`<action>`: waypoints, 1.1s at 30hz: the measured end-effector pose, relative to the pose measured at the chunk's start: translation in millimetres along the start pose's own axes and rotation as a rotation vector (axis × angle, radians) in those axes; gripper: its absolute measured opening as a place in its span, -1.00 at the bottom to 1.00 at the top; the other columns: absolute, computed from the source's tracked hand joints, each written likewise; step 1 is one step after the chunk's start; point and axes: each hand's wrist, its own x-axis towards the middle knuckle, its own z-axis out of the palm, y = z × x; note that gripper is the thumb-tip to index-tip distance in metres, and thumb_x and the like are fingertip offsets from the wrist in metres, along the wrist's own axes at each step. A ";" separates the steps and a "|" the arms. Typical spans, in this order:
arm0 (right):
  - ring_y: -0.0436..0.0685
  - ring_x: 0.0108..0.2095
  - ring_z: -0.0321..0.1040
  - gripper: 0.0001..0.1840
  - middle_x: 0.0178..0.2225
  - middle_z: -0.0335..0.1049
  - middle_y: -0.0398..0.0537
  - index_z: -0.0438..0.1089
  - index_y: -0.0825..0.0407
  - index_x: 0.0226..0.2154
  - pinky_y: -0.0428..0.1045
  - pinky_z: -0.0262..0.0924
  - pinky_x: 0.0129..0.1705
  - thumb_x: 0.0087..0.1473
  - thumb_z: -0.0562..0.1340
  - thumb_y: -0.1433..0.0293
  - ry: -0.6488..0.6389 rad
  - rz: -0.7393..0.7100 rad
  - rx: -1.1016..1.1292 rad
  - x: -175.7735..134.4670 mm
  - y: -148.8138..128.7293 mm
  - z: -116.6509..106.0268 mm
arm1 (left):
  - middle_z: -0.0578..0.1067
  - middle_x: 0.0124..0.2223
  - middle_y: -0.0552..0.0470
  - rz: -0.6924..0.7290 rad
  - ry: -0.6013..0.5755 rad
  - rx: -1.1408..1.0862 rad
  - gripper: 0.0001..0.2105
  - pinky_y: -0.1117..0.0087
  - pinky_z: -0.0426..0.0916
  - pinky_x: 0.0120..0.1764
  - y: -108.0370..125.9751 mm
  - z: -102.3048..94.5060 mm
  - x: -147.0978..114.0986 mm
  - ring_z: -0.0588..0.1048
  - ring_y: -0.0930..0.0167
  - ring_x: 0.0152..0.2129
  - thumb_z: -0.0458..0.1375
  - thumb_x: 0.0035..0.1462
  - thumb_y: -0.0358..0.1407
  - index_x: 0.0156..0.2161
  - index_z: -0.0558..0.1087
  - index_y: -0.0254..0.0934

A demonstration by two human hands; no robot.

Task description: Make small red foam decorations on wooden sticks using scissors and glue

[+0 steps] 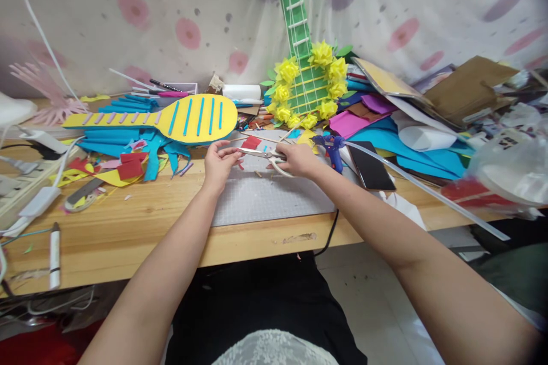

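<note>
My right hand is closed around the pale handles of a pair of scissors, whose metal blades point left. My left hand has its thumb and fingers drawn together at the blade tips; whatever it pinches is too small to make out. Bits of red show just under its fingertips. Both hands are over a grey gridded cutting mat. A red paper piece lies just beyond the blades. Close to my right hand rests a blue glue gun with a long clear glue stick in its back.
Behind the mat stands a green paper guitar ringed with yellow flowers. A yellow and blue guitar-shaped cutout lies left. Coloured paper scraps, a phone, a power strip and a white crayon surround the work area.
</note>
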 end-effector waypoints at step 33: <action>0.04 -0.47 0.24 -0.49 -0.47 0.40 -0.08 0.34 0.02 -0.42 -0.10 -0.15 -0.49 -0.05 0.05 -0.09 0.011 0.135 0.148 -2.2 -11.4 -2.9 | 0.48 -0.44 0.09 0.029 0.002 0.026 -0.54 0.42 0.43 -0.45 2.1 -2.7 0.4 0.51 0.43 -0.48 0.31 -0.32 -0.37 -0.26 0.22 -0.26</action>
